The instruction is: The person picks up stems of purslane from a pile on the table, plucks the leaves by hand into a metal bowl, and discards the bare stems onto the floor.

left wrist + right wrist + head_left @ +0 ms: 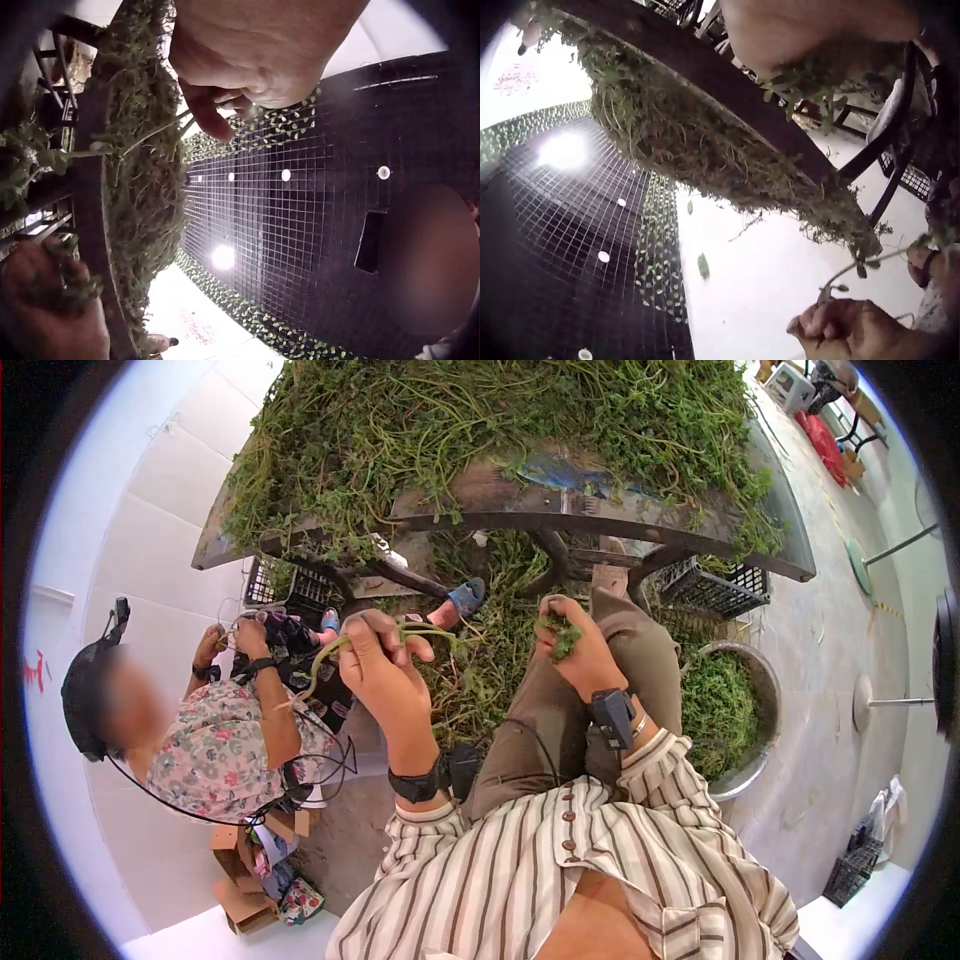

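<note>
My left hand point(385, 675) pinches green stems point(425, 630) between thumb and fingers in the head view; their leafy end points toward my right hand. My right hand point(585, 655) has its fingers curled round a small bunch of green leaves point(565, 640). The two hands are apart, above my lap. In the left wrist view the left hand point(247, 60) holds a thin stem point(154, 133), with the right hand point(56, 307) lower left. The right wrist view has leaves point(810, 90) under the right hand point(817, 34), and the left hand point(851, 330) at the bottom gripping a stem.
A table point(470, 510) piled with greens point(420, 430) stands ahead. Beside my right leg is a metal basin point(768, 705) of greens. Black crates point(725, 595) sit under the table, with loose stems on the floor. Another person point(220, 745) sits at the left; cardboard boxes point(240, 905) lie behind.
</note>
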The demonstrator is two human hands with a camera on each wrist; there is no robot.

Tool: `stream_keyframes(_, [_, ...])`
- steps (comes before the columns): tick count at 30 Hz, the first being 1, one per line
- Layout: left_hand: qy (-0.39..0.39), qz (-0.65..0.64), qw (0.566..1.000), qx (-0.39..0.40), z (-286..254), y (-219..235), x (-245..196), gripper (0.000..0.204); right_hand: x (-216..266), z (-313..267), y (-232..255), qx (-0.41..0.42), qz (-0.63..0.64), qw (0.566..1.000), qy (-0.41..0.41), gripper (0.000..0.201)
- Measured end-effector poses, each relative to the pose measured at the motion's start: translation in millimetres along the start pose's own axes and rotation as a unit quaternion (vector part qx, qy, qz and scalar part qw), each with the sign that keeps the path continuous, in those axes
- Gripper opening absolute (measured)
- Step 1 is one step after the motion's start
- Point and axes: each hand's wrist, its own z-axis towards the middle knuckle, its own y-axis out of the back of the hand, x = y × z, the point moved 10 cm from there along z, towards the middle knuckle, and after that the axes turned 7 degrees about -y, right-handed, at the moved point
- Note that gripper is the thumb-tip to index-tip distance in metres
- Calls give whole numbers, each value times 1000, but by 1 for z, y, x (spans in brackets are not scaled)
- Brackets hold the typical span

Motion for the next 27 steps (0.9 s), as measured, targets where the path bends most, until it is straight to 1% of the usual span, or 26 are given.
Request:
stream_keyframes(3, [17, -25, 999, 11, 1, -3, 6, 30, -4, -6, -22, -2, 28, 1000, -8, 9])
stream_keyframes(5, [24, -25, 999, 14, -3, -6, 9, 30, -7, -8, -27, -25, -98, 995, -17, 14])
stream_keyframes(6, [25, -28, 999, 14, -4, -7, 11, 30, -7, -8, -32, -26, -98, 995, -15, 14])
stream_keyframes(8, [25, -30, 999, 25, -6, -11, 12, 30, -14, -11, -46, 0, -190, 981, -36, 18])
stream_keyframes(9, [21, -34, 999, 37, -6, -14, 11, 30, -11, -13, -52, 7, -240, 971, -11, 28])
stream_keyframes(10, [20, -34, 999, 37, -7, -15, 11, 30, -12, -16, -61, 8, -241, 970, -11, 28])
stream_keyframes(11, [32, -30, 998, 35, -9, -16, 13, 30, -4, -21, -80, 9, -323, 945, 44, 33])
stream_keyframes(12, [44, -25, 998, 34, -10, -17, 15, 30, 1, -24, -95, 9, -402, 910, 99, 39])
stream_keyframes(13, [44, -25, 998, 37, -11, -19, 14, 30, -4, -21, -93, 3, -391, 912, 123, 36])
stream_keyframes(14, [48, -28, 998, 33, -11, -20, 14, 30, -7, -18, -87, 2, -390, 912, 127, 36])
stream_keyframes(16, [52, -33, 998, 32, -13, -22, 15, 30, -17, -14, -83, 2, -493, 864, 101, 25])
stream_keyframes(17, [47, -21, 998, 34, -12, -20, 14, 30, -16, -18, -80, -26, -477, 874, 92, 18])
stream_keyframes(18, [44, -10, 998, 36, -12, -18, 13, 30, -17, -18, -79, -30, -478, 873, 94, 18])
stream_keyframes(20, [44, -5, 999, 11, -11, -8, 13, 30, -18, -21, -82, -6, -513, 852, 105, 17])
stream_keyframes(21, [38, 9, 999, -2, -10, -5, 11, 30, -14, -27, -90, 15, -519, 842, 147, 17])
stream_keyframes(23, [40, 41, 998, -14, -8, 2, 11, 31, -15, -32, -97, 37, -541, 823, 169, 16])
stream_keyframes(24, [46, 61, 997, -17, -6, 7, 10, 31, -22, -28, -89, 49, -542, 818, 184, 17])
stream_keyframes(25, [46, 52, 998, -14, -3, 9, 10, 31, -24, -30, -87, 45, -550, 821, 148, 18])
stream_keyframes(26, [45, 44, 998, -15, -2, 11, 10, 31, -21, -31, -82, 17, -547, 822, 155, 18])
stream_keyframes(27, [32, 61, 998, -12, -2, 12, 6, 32, -23, -33, -85, 36, -538, 825, 168, 18])
